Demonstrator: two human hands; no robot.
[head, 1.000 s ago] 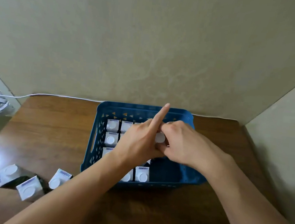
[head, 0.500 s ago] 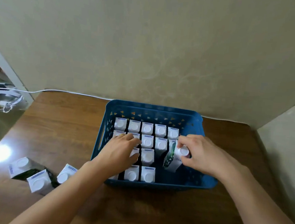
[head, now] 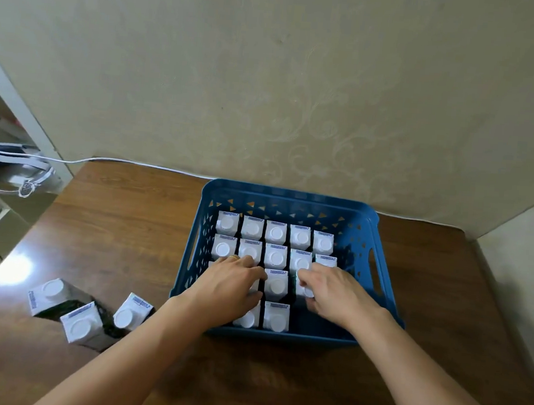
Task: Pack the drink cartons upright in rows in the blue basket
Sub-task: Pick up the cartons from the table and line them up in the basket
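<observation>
A blue basket (head: 365, 229) is being packed on a brown tabletop (head: 123, 223), close to the wall at 12 o'clock. Small white drink cartons (head: 276, 231) with round caps are standing upright inside it in rows; two far rows are filled, nearer rows are being built. The left hand (head: 230, 285) is being rested, fingers fairly flat, over cartons at the basket's 9 o'clock side. The right hand (head: 332, 292) is being curled round one carton (head: 304, 289) at the 3 o'clock end of the third row. Three loose cartons (head: 83, 325) are waiting on the tabletop at 8 o'clock.

The cartons are judged to be stiff, smooth-sided and light enough for one hand; they are probably best pinched across the upper sides, near the cap.

Compared with half a second ago, the held carton, then tilted and showing its dark side, is now being set almost upright, and the left hand is being kept in the same area
</observation>
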